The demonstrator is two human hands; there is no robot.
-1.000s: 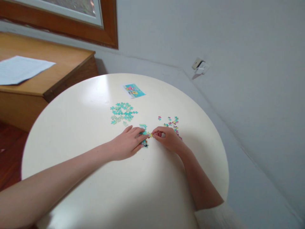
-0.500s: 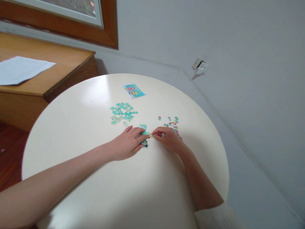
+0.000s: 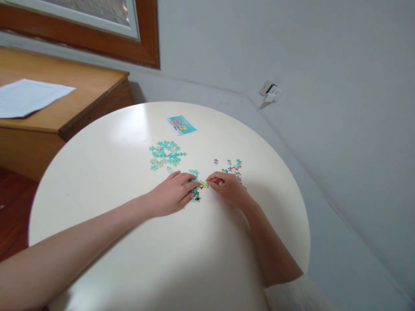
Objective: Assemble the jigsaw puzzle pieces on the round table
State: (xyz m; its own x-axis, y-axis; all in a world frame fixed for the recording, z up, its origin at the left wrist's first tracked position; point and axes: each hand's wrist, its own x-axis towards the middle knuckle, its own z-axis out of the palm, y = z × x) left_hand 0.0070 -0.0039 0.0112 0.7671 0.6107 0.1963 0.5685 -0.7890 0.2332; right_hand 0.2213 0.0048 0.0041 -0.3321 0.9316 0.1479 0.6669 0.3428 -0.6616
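Note:
Joined jigsaw pieces (image 3: 196, 199) form a small upright strip on the white table, with a yellow part (image 3: 203, 185) sticking out to its right. My left hand (image 3: 171, 193) lies flat over the strip, fingers spread and tips resting on it, hiding its middle. My right hand (image 3: 228, 188) is closed in a pinch at the right end of the yellow part, on what looks like a small yellow puzzle piece (image 3: 208, 184), mostly covered by the fingertips. Loose pink and teal pieces (image 3: 239, 163) lie just behind the right hand, partly hidden by it.
A heap of teal puzzle pieces (image 3: 165, 149) lies beyond my left hand. Farther back is a picture card (image 3: 181, 125) with cartoon figures. The round white table (image 3: 129, 250) stands near a wooden bench (image 3: 97, 82) bearing a white sheet (image 3: 32, 97), and a wall with a socket (image 3: 270, 93).
The right fingertips have drawn slightly back from the yellow part, so more of it shows. My left hand stays on the strip. The whole view has shifted a little.

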